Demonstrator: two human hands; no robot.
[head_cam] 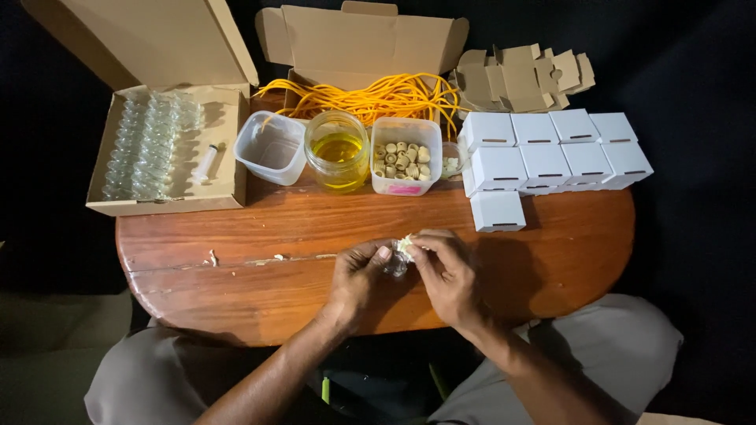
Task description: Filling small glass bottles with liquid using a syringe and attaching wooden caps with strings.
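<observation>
Your left hand (pixel 358 275) pinches a small clear vial (pixel 396 265); right hand (pixel 445 271) fingertips closed on a pale tuft (pixel 405 244) — probably plant matter — at its mouth. Risk: glass slips sideways between fingertips, rolls off the table (pixel 551 244).

A reddish-brown oval wooden table (pixel 551 236) carries a tangle of bright orange cord (pixel 378 94) and a round clear glass jar of golden-yellow oil (pixel 337 149). Plain white square cardboard boxes (pixel 551 153) sit beside tan corks in a clear plastic tub with a pink label (pixel 405 156). A plain brown open cardboard carton (pixel 169 149) holds colourless glass vials.
</observation>
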